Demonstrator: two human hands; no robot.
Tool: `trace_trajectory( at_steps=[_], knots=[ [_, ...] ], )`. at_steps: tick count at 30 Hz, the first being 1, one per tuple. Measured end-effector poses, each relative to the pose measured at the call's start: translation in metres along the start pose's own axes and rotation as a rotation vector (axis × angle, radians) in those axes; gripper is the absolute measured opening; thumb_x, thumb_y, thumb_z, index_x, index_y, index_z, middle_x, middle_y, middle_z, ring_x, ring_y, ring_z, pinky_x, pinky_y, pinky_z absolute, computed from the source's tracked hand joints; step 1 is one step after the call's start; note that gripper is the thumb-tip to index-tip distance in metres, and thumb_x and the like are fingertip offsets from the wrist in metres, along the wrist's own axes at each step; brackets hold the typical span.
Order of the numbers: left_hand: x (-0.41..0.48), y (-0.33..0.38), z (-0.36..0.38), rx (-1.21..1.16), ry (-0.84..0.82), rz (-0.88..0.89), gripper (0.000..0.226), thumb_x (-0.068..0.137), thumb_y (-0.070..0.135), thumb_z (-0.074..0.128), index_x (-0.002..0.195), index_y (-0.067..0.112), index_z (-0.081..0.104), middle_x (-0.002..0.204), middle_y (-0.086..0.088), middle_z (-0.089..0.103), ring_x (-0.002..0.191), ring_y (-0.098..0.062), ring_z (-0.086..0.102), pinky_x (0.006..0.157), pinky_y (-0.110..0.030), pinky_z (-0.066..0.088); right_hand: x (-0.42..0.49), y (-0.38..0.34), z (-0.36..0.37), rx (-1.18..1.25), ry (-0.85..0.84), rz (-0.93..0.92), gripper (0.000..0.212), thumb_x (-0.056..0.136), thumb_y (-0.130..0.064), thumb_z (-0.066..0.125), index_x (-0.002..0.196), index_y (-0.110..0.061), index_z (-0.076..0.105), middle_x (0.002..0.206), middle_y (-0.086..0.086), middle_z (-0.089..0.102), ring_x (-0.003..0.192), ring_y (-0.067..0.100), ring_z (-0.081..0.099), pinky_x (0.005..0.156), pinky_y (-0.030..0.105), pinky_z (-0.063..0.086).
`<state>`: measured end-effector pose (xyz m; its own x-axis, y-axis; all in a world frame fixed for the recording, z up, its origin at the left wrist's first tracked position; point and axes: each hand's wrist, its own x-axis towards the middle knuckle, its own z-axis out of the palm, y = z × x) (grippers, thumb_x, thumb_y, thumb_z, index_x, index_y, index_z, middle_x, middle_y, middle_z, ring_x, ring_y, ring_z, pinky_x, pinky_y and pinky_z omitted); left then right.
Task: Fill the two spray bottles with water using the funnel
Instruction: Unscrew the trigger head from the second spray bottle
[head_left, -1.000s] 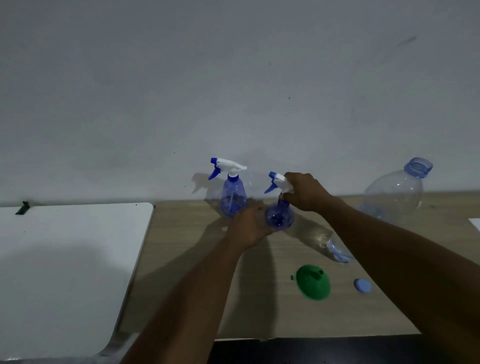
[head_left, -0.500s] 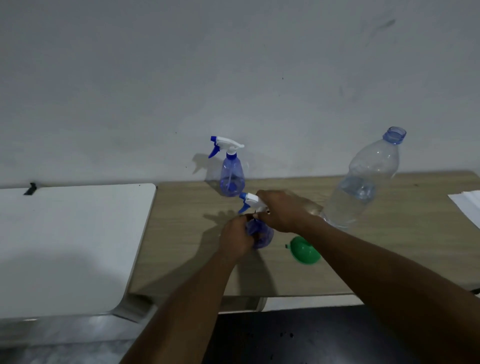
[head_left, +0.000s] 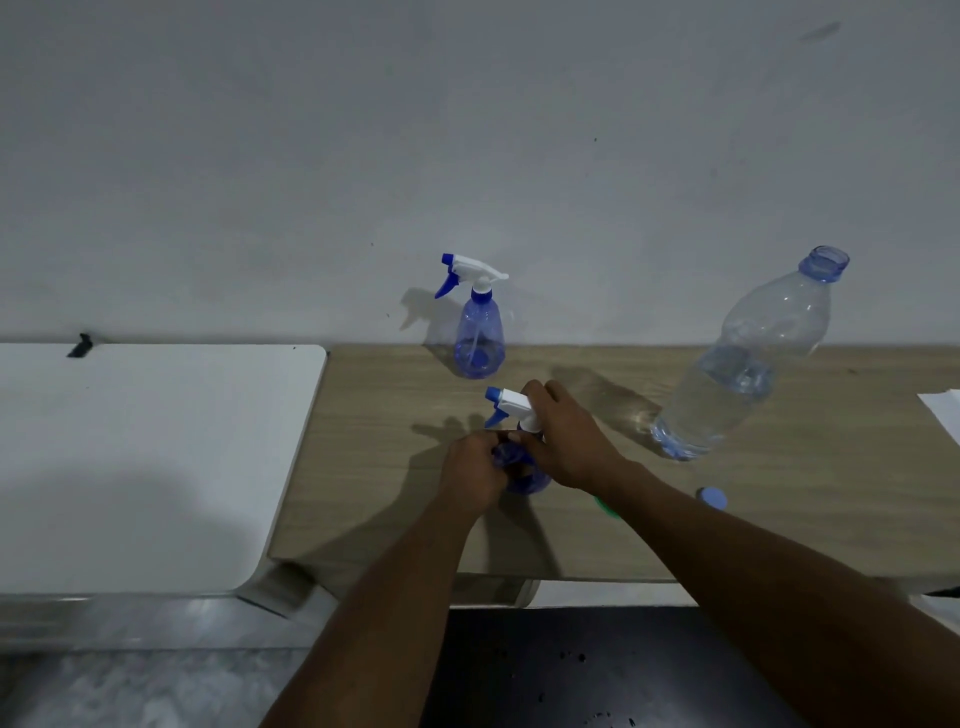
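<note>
At the far left sits a smooth white table (head_left: 156, 457) with a rounded corner, butted up against a matte wood-grain table (head_left: 374, 467) that runs off to the right.

Against the grey wall (head_left: 467, 130) stands the far spray bottle (head_left: 478, 332) — translucent blue plastic, cone-shaped, with a white trigger head and blue nozzle, upright and untouched.

Nearer the table's front edge, both hands work on the near spray bottle (head_left: 522, 475). The left hand (head_left: 475, 470) is curled tight around its blue body, fingers closed on the plastic. The right hand (head_left: 569, 441) wraps over the neck just under the white trigger head (head_left: 511, 402), fingers closed there; the two hands are touching or nearly so.

Just below the right wrist a sliver of the green funnel (head_left: 605, 506) peeks out, mostly hidden by the forearm.

Further right lies a small round blue cap (head_left: 712, 498), flat on the wood. Behind it stands a tall clear water bottle (head_left: 748, 364) — ribbed, thin plastic, open blue-ringed mouth, water roughly halfway up.

At the right edge, a corner of white paper (head_left: 943, 413) lies on the table.
</note>
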<state>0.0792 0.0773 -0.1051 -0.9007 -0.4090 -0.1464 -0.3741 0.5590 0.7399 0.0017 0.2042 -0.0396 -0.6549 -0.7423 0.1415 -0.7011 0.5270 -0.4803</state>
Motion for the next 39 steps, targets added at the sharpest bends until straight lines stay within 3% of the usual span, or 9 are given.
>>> trace_trajectory(
  at_steps=[5, 8, 10, 16, 20, 25, 30, 35, 39],
  knots=[
    [0.000, -0.004, 0.002, -0.017, 0.011, 0.018, 0.041, 0.079, 0.022, 0.079, 0.118, 0.031, 0.070, 0.108, 0.005, 0.074, 0.100, -0.015, 0.068, 0.092, -0.034, 0.052, -0.003, 0.005, -0.005, 0.126, -0.054, -0.008, 0.029, 0.085, -0.008, 0.062, 0.111, -0.008, 0.049, 0.104, 0.008, 0.052, 0.084, 0.024, 0.051, 0.073, 0.045, 0.048],
    [-0.002, -0.005, 0.002, -0.044, 0.007, 0.041, 0.038, 0.082, 0.020, 0.076, 0.118, 0.030, 0.070, 0.105, 0.005, 0.074, 0.097, -0.015, 0.068, 0.092, -0.036, 0.053, -0.004, 0.008, -0.008, 0.138, -0.103, -0.014, 0.051, 0.079, -0.025, 0.075, 0.122, -0.015, 0.048, 0.109, 0.003, 0.049, 0.089, 0.019, 0.051, 0.075, 0.033, 0.049],
    [-0.003, -0.004, 0.001, -0.070, 0.009, 0.050, 0.033, 0.082, 0.021, 0.077, 0.114, 0.028, 0.071, 0.104, 0.003, 0.075, 0.096, -0.015, 0.067, 0.090, -0.034, 0.053, -0.002, 0.007, -0.005, 0.076, -0.068, -0.002, 0.053, 0.080, -0.035, 0.076, 0.121, -0.017, 0.049, 0.107, 0.002, 0.045, 0.087, 0.019, 0.050, 0.072, 0.028, 0.046],
    [-0.006, -0.003, 0.000, -0.091, 0.003, 0.029, 0.043, 0.078, 0.024, 0.082, 0.119, 0.023, 0.070, 0.110, 0.003, 0.073, 0.101, -0.013, 0.066, 0.087, -0.025, 0.047, 0.000, 0.004, -0.004, 0.107, -0.092, 0.006, 0.039, 0.085, -0.012, 0.066, 0.120, -0.012, 0.051, 0.109, 0.008, 0.048, 0.089, 0.027, 0.053, 0.077, 0.041, 0.049],
    [-0.007, -0.004, 0.002, -0.067, 0.023, 0.043, 0.034, 0.079, 0.021, 0.079, 0.111, 0.028, 0.072, 0.102, 0.008, 0.074, 0.094, -0.010, 0.067, 0.084, -0.026, 0.052, 0.000, 0.009, -0.008, 0.050, -0.111, 0.030, 0.059, 0.077, -0.039, 0.076, 0.126, -0.022, 0.047, 0.109, 0.005, 0.048, 0.093, 0.026, 0.052, 0.078, 0.041, 0.049],
    [-0.006, -0.005, 0.004, -0.084, 0.020, 0.007, 0.039, 0.078, 0.024, 0.081, 0.116, 0.025, 0.071, 0.106, 0.003, 0.074, 0.099, -0.014, 0.067, 0.089, -0.032, 0.052, 0.001, 0.003, -0.004, 0.023, -0.127, 0.037, 0.044, 0.082, -0.018, 0.068, 0.121, -0.018, 0.048, 0.110, 0.005, 0.049, 0.094, 0.028, 0.052, 0.083, 0.050, 0.049],
    [-0.008, -0.008, 0.006, -0.063, 0.022, 0.009, 0.035, 0.081, 0.022, 0.078, 0.115, 0.027, 0.070, 0.105, 0.005, 0.073, 0.099, -0.014, 0.066, 0.089, -0.030, 0.052, 0.003, 0.006, -0.007, -0.039, -0.130, 0.062, 0.061, 0.078, -0.046, 0.074, 0.127, -0.025, 0.045, 0.112, 0.001, 0.051, 0.100, 0.023, 0.050, 0.086, 0.042, 0.044],
    [-0.008, -0.009, 0.006, -0.084, 0.015, -0.021, 0.040, 0.081, 0.017, 0.078, 0.119, 0.026, 0.069, 0.110, 0.001, 0.072, 0.103, -0.017, 0.066, 0.092, -0.033, 0.051, 0.005, -0.002, -0.004, -0.012, -0.143, 0.074, 0.048, 0.084, -0.022, 0.069, 0.126, -0.023, 0.047, 0.116, 0.003, 0.050, 0.106, 0.027, 0.050, 0.090, 0.043, 0.042],
    [-0.008, -0.010, 0.006, -0.089, 0.011, 0.009, 0.031, 0.082, 0.022, 0.077, 0.113, 0.027, 0.071, 0.105, 0.005, 0.073, 0.099, -0.014, 0.066, 0.091, -0.034, 0.052, 0.004, 0.005, -0.008, -0.036, -0.159, 0.093, 0.065, 0.076, -0.045, 0.076, 0.131, -0.028, 0.043, 0.118, 0.002, 0.050, 0.106, 0.024, 0.049, 0.092, 0.045, 0.041]
  ],
)
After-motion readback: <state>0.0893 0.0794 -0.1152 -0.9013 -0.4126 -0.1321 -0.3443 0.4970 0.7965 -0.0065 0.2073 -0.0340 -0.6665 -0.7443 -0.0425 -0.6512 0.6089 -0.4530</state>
